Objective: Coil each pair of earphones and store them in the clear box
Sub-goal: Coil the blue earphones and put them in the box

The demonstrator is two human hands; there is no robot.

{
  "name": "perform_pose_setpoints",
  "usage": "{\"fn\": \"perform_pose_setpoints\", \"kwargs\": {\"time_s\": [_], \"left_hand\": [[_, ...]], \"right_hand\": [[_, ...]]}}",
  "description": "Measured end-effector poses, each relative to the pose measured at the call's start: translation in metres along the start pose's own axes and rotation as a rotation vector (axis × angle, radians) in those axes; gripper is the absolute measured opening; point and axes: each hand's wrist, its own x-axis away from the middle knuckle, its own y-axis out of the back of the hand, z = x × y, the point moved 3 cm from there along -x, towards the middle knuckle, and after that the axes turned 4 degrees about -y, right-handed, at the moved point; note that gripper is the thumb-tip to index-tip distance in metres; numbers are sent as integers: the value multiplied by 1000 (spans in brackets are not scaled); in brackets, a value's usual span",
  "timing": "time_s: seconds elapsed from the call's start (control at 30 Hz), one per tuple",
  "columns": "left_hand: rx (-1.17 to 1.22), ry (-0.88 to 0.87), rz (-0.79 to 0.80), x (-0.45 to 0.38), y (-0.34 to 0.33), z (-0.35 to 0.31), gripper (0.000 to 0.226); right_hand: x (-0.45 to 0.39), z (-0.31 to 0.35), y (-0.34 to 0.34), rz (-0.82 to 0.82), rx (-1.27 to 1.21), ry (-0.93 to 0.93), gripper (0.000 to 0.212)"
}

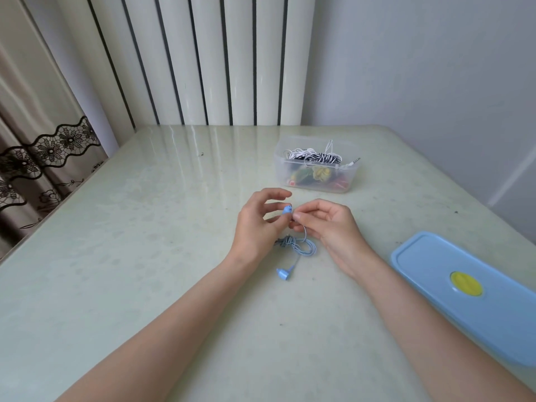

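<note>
- The clear box (316,181) stands open on the table (145,256), beyond both hands and well apart from them.
- Inside it, on top, lies a bundle of black-and-white striped cord (314,156) with some plain white cord looped up over the rim; a small plug (355,161) pokes out at the right corner.
- Under that bundle, seen through the cloudy wall, are more coils: green, yellow and red. How many pairs there are cannot be told.
- The blue lid (475,294) with a yellow oval in its middle lies flat on the table at the right, near the right forearm, apart from the box.
- The blue earphones (301,246) are between the hands, in front of the box: a loose coil of cord rests on the table, one earbud (283,274) lies nearer the person, and the other earbud (287,210) is raised between the fingertips.
- The left hand (256,224) has its fingers loosely curled, touching the raised earbud; whether it truly grips it cannot be told.
- The right hand (324,224) pinches the cord just below that earbud between thumb and forefinger.
</note>
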Motion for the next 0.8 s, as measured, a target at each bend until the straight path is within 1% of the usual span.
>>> {"fn": "perform_pose_setpoints", "kwargs": {"time_s": [0.13, 0.23, 0.33, 0.47, 0.53, 0.6, 0.67, 0.8], "left_hand": [[-97, 14, -22, -1, 1, 6, 27], [-104, 49, -44, -2, 2, 10, 20], [-104, 67, -34, -2, 3, 10, 18], [-153, 42, 34, 0, -1, 9, 24], [-169, 37, 54, 1, -2, 8, 22], [-169, 44, 45, 1, -1, 9, 18], [-168, 47, 27, 0, 0, 9, 19], [-203, 51, 9, 0, 0, 9, 15]], "right_hand": [[-1, 0, 3, -117, -31, 49, 10], [-1, 1, 2, -148, 47, 92, 12], [-1, 1, 4, -181, 74, 115, 13], [0, 2, 3, -137, 49, 115, 14], [1, 2, 2, -114, 54, 109, 15], [2, 3, 1, -108, 51, 109, 14], [2, 2, 1, -102, 68, 108, 13], [1, 2, 1, -94, 80, 105, 14]]}}
